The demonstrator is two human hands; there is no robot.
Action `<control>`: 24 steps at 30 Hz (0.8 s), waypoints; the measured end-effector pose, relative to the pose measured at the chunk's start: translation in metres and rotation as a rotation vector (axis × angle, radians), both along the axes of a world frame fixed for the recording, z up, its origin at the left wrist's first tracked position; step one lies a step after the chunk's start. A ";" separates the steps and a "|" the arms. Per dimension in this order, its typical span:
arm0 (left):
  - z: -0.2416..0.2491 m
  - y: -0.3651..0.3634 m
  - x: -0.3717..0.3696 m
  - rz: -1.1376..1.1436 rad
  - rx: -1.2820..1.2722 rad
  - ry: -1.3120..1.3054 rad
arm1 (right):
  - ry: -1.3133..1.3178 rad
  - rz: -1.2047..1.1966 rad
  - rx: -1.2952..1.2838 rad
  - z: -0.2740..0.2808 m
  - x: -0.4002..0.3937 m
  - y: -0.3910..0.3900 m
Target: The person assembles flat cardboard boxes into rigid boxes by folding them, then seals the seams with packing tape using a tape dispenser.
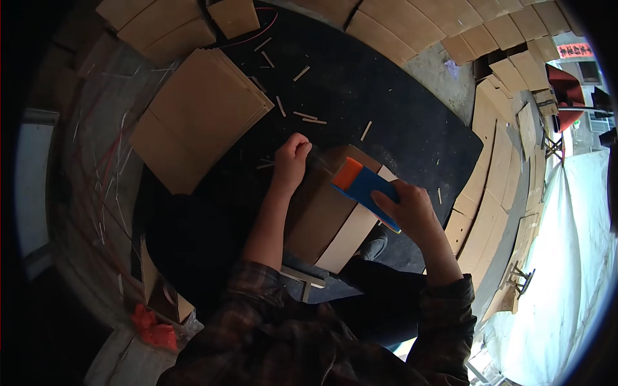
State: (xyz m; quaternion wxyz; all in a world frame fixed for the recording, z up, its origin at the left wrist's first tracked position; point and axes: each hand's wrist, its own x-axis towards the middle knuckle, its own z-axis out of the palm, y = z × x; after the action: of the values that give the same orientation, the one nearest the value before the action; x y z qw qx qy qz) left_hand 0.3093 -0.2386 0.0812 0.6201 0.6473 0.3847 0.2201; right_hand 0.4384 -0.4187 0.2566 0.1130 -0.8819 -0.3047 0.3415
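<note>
My right hand (415,209) is wrapped round a blue, block-shaped tool with an orange end (367,190); its exact kind does not show. The tool is tilted over a brown cardboard piece (312,215), folded or box-like, at the near edge of the black table (412,103). Left of the tool's orange end, my left hand (293,161) is closed in a pinch above the cardboard's far left side. Whatever its fingers hold, if anything, is too small to make out. A faint thin line shows between the two hands.
Flat cardboard sheets (199,122) are stacked on the table's left. Several short, thin strips (310,119) lie scattered over the black surface. More cardboard stacks (412,26) stand behind and to the right. A red bag (154,328) is at the lower left.
</note>
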 end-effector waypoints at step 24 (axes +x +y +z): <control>-0.037 -0.020 -0.010 -0.046 -0.311 0.102 | -0.125 0.069 -0.096 -0.016 -0.006 0.009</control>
State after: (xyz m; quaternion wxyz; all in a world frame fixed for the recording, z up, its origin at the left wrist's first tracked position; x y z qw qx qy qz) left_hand 0.2994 -0.2584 0.0446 0.6975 0.5624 0.4300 0.1106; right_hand 0.4328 -0.4095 0.2402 0.0397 -0.8948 -0.3248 0.3038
